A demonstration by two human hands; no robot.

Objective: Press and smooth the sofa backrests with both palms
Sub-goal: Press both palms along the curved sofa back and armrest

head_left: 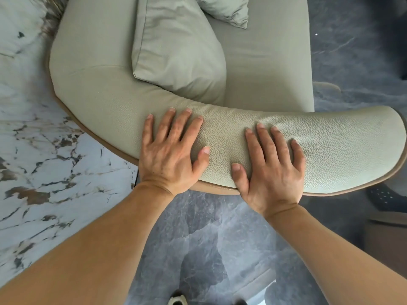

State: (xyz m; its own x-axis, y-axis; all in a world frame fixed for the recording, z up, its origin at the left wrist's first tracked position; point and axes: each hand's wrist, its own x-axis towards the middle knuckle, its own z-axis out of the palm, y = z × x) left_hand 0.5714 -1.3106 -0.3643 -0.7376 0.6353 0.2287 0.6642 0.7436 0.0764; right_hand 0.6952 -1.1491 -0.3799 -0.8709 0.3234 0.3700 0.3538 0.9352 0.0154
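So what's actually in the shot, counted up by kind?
Hands: 2, the left hand and the right hand, both flat on the backrest
Sofas: 1, pale green, counting the backrest as part of it
Cushions: 2, a big cushion and a small cushion only partly in view
Shoes: 1, a shoe at the bottom edge
Total: 6

The small cushion (224,9) at twelve o'clock is cut by the top edge, and a dark dotted object (384,198) at four o'clock, possibly a slipper, stays unclear.
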